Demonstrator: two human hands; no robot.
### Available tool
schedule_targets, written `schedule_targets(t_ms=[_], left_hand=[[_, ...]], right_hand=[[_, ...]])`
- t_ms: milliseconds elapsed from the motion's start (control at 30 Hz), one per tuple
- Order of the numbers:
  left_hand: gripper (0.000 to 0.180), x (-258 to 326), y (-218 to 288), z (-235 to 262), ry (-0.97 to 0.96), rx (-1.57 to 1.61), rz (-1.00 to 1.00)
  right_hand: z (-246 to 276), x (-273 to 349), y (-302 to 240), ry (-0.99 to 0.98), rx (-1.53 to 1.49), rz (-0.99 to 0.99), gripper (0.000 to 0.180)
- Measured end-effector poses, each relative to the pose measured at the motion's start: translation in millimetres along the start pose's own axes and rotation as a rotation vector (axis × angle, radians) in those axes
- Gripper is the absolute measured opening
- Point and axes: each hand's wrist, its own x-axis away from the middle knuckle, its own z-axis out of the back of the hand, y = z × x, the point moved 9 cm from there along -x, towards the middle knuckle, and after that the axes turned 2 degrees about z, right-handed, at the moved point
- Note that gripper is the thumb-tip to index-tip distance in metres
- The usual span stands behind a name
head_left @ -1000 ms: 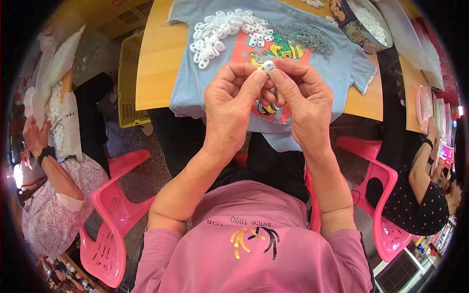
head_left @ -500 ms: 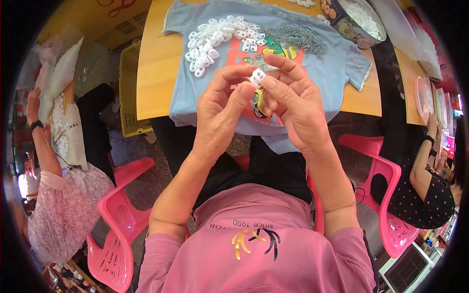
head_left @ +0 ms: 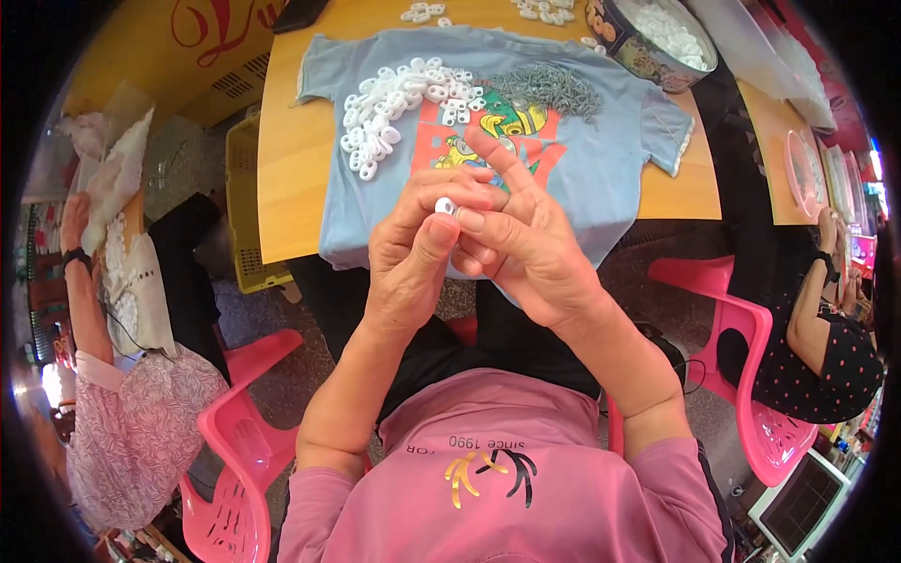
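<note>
My left hand (head_left: 413, 258) and my right hand (head_left: 521, 249) are pressed together above the near edge of a wooden table (head_left: 286, 141). Between their fingertips they pinch one small white plastic ring piece (head_left: 446, 205). Beneath them a light blue printed T-shirt (head_left: 601, 159) is spread flat on the table. On the shirt lie a heap of several white plastic ring pieces (head_left: 394, 108) to the left and a pile of small grey metal parts (head_left: 544, 89) to the right.
A round tin (head_left: 648, 42) holding white pieces stands at the back right. A yellow crate (head_left: 242, 188) sits left of the table. Pink plastic chairs (head_left: 741, 375) stand around. One person sits at the left (head_left: 131, 413), another at the right (head_left: 826, 347).
My joined hands have drawn slightly nearer to my body and turned, still pinching the white piece. The view has shifted so the table sits lower in the picture.
</note>
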Motion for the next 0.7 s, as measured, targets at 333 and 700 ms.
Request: schedule_targets(t_ms=[333,700], left_hand=[[0.028,2,-4,5,0.068,0.064,0.148],[0.033,2,88,173,0.578,-0.808,-0.039]], right_hand=[[3,-1,5,0.059,0.032,0.021,0.079],[24,-42,-93,0.192,1.457,0.600,0.013]])
